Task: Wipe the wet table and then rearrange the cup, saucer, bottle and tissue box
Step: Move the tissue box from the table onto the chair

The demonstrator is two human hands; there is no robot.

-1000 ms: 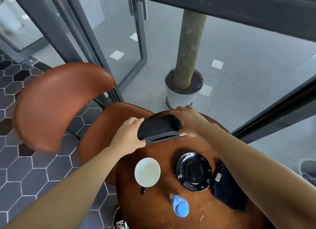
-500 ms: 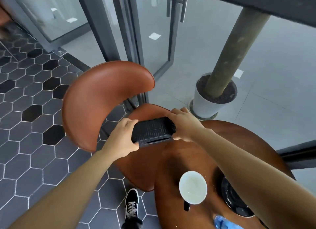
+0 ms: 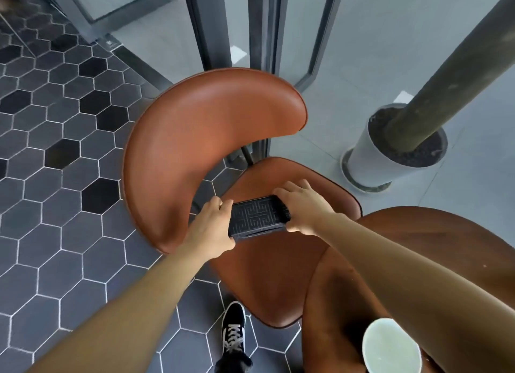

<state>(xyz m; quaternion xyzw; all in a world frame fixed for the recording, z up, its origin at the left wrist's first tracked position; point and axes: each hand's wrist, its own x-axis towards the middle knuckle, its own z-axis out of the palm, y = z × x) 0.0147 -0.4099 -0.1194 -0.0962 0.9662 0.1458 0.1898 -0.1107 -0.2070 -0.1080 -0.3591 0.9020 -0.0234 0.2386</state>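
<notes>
Over one chair (image 3: pixel 278 275), two hands (image 3: pixel 211 227) (image 3: pixel 303 211) grip one tissue box (image 3: pixel 257 216).

Only one camera was used, worn on the person's head. It looked almost straight down, tipped a little forward. The chair seat (image 3: pixel 264 275) was close below, in the middle. The bench (image 3: pixel 446 230) showed at 4 o'clock, the tiled floor (image 3: pixel 69 233) at 9, the plant pot (image 3: pixel 367 160) at 2, and a shoe (image 3: pixel 233 333) at 6.
</notes>
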